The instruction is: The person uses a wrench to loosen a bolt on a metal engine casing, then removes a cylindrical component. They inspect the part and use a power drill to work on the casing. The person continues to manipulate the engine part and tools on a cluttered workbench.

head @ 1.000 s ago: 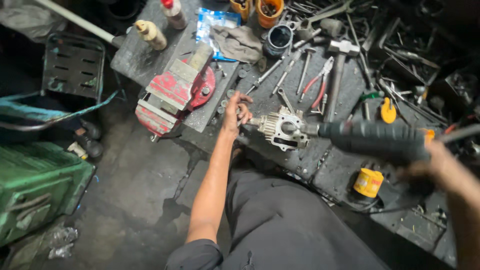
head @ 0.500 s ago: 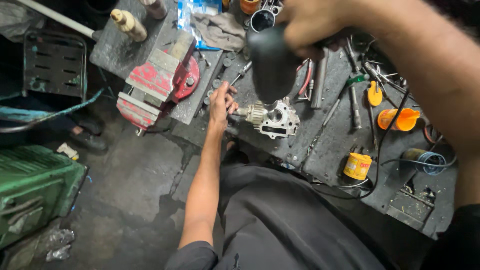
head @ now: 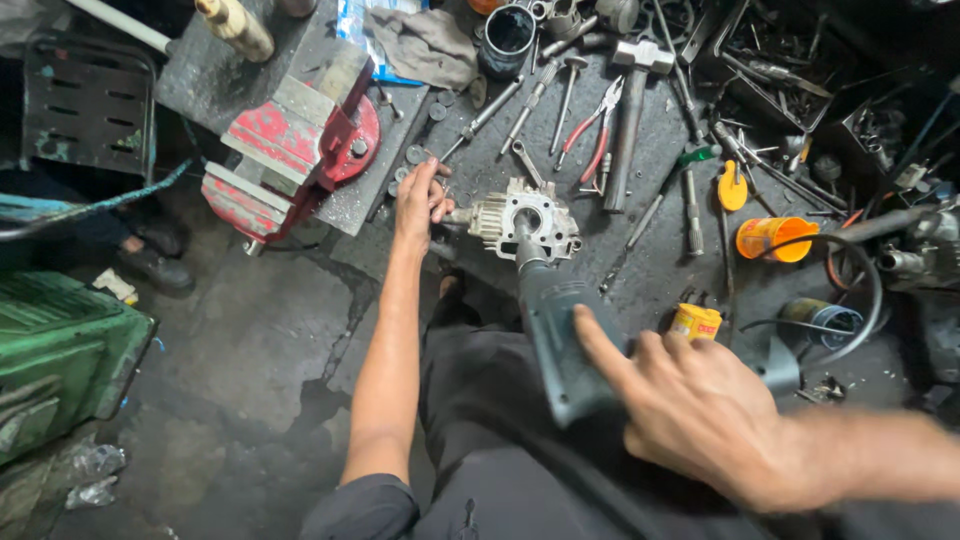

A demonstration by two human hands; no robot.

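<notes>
Power tool [head: 560, 340] now lower, nose on metal housing [head: 525, 218], unlike before.

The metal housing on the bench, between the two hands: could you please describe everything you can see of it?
The metal housing is a pale grey casting, seemingly aluminium, with a round central bore, lugs around its rim and a ribbed end. It lies on the dark, cluttered workbench. The left hand steadies its ribbed end, while the grey power tool gripped by the right hand has its tip in the bore.
</notes>
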